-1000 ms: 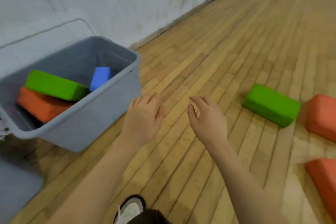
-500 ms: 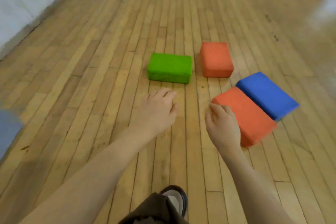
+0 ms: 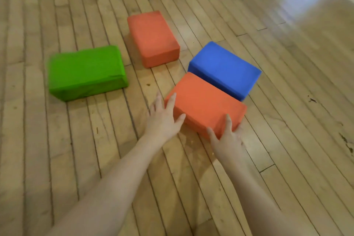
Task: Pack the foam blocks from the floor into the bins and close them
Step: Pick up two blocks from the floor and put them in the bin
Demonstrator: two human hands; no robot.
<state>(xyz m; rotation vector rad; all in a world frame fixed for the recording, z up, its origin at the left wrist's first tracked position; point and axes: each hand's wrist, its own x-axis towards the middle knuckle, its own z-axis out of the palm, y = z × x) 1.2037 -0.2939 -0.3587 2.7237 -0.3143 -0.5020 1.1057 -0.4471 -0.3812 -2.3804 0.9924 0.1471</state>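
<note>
Both hands are reaching down onto the near orange block [image 3: 205, 102], which is lying flat on the wood floor [image 3: 287, 140] with the blue block [image 3: 224, 68] touching its far side. The left hand [image 3: 162, 119] is resting on the block's left end with fingers straight and spread, while the right hand [image 3: 227, 139] is curling its fingers and thumb around the near right corner. The green block [image 3: 86, 73] is sitting off to the left and the far orange block [image 3: 152, 37] is lying behind, both apart from the hands.
</note>
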